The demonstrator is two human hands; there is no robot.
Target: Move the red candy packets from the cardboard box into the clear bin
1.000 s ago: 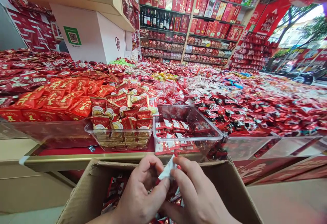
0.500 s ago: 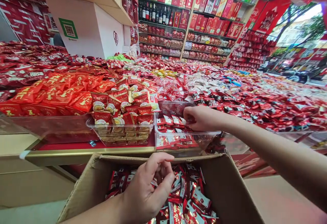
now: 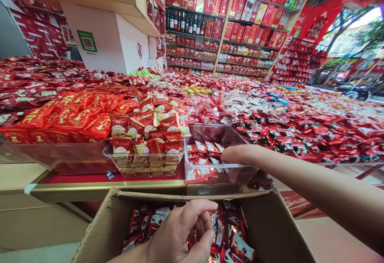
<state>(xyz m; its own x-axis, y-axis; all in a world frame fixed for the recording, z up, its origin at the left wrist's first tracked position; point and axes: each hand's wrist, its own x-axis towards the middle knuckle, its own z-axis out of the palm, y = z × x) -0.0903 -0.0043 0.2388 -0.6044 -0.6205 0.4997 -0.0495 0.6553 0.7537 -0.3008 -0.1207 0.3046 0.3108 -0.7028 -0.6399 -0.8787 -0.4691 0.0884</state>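
Note:
My right hand [image 3: 238, 157] reaches down inside a clear plastic bin [image 3: 222, 181] partly filled with rows of red-and-white candy packets [image 3: 199, 159]. Its fingers are bent downward, partly seen through the bin's front wall; what they hold is hidden. Below it, my left hand [image 3: 183, 233] hovers over an open cardboard box [image 3: 280, 223], fingers curled toward the thumb. Whatever sits inside that curl I cannot make out. Loose red-and-white wrapped candies [image 3: 235, 247] lie in the box beneath and beside the left hand.
A clear bin of durian candies [image 3: 144, 161] adjoins on the left, then orange-red packets [image 3: 69, 115]. Heaps of wrapped candy [image 3: 288, 131] spread behind and to the right. A gold-edged counter rim [image 3: 105, 185] runs behind the box. Stocked shelves [image 3: 222, 27] stand at the back.
My right hand has lowered deeper into the clear bin, its fingers now pointing down. The left hand stays curled over the box, slightly further right. The view has tilted up a little.

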